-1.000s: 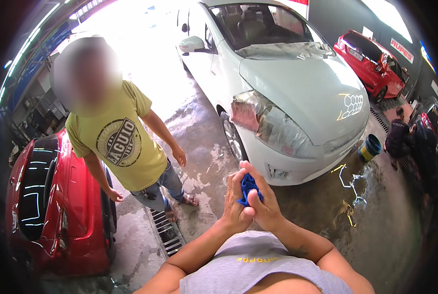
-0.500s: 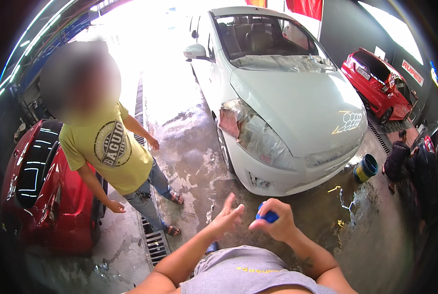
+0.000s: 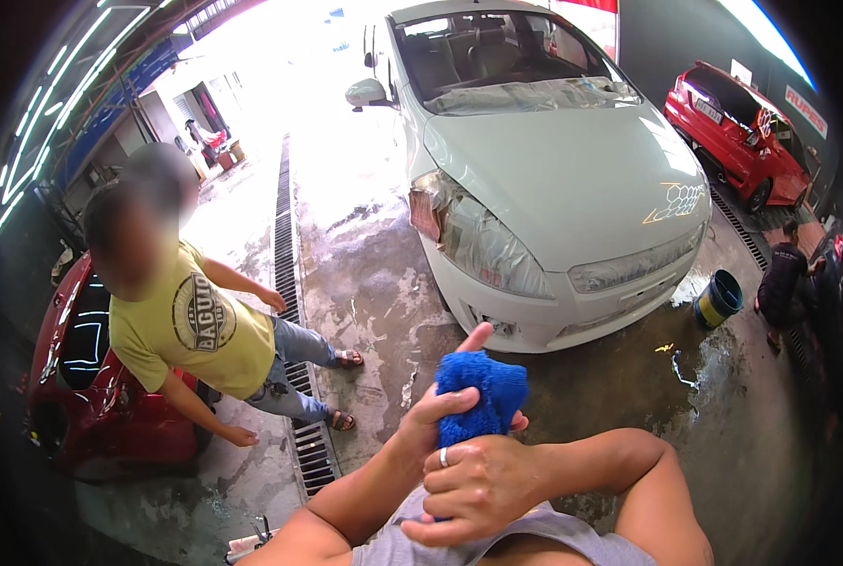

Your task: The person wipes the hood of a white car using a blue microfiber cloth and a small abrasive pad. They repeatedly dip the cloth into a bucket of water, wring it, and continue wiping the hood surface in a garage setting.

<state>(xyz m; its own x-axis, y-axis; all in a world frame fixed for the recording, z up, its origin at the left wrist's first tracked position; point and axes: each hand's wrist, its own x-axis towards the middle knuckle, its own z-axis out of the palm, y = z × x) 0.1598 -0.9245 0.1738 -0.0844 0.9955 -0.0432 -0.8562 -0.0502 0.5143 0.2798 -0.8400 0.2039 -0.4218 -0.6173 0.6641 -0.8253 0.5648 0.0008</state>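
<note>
A fluffy blue microfibre cloth [image 3: 483, 391] is bunched up between my hands in front of my body. My left hand [image 3: 433, 415] grips it from the left, thumb pressed on its near face. One finger points up past the top of the cloth, and other fingertips show at its right side. Right below, my right hand [image 3: 483, 481], with a ring on one finger, is closed in a fist at the cloth's lower end. How much cloth is inside that fist is hidden.
Ahead stands a white car [image 3: 553, 189] with its headlight and grille masked. A person in a yellow shirt [image 3: 190, 321] stands at left by a red car part [image 3: 119, 424]. A dark bucket [image 3: 718, 299], a crouching person [image 3: 778, 283] and a red car [image 3: 742, 137] are at right. A drain grate [image 3: 313, 453] crosses the wet floor.
My hands have come together, and the blue cloth, earlier small in my right hand, is now spread larger between both. The view has shifted slightly. The person in yellow leans more.
</note>
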